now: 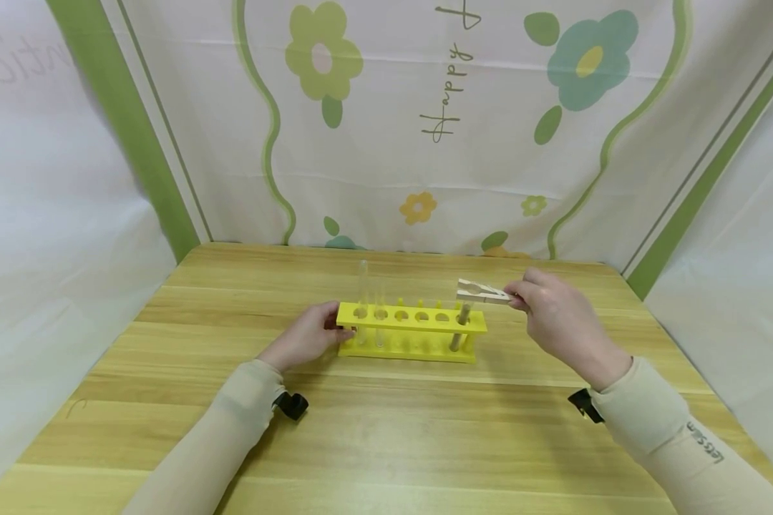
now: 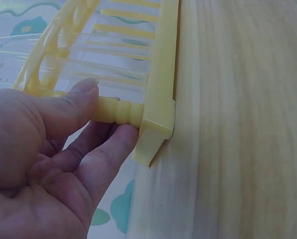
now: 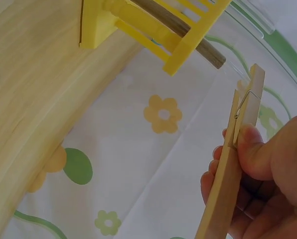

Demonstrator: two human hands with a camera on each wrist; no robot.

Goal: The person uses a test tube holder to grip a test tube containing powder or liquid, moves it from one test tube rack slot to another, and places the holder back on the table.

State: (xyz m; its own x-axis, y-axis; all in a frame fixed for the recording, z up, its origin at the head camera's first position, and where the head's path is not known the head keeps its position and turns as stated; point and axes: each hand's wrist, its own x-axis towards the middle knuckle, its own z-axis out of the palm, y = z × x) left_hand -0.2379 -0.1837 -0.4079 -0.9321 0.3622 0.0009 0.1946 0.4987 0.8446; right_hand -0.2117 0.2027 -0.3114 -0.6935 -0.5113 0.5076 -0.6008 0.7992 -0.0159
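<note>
A yellow test tube rack (image 1: 412,325) stands upright on the table. My left hand (image 1: 305,332) is at its left end, thumb and fingers pinching the end post (image 2: 119,110). Two clear glass test tubes (image 1: 363,279) sit in the leftmost holes. In the rightmost hole stands a tube with a brown, rod-like filling (image 3: 211,54), tilted slightly. My right hand (image 1: 559,318) grips a wooden test tube clamp (image 3: 225,181) with a metal spring, thumb on one side, fingers behind. The clamp's front end is at that tube's mouth; whether it pinches the glass I cannot tell.
The wood-grain table (image 1: 386,443) extends around the rack. Behind it hangs a white cloth (image 1: 373,157) with printed flowers, and similar cloth hangs at both sides. Black cameras (image 1: 292,405) are strapped to both wrists.
</note>
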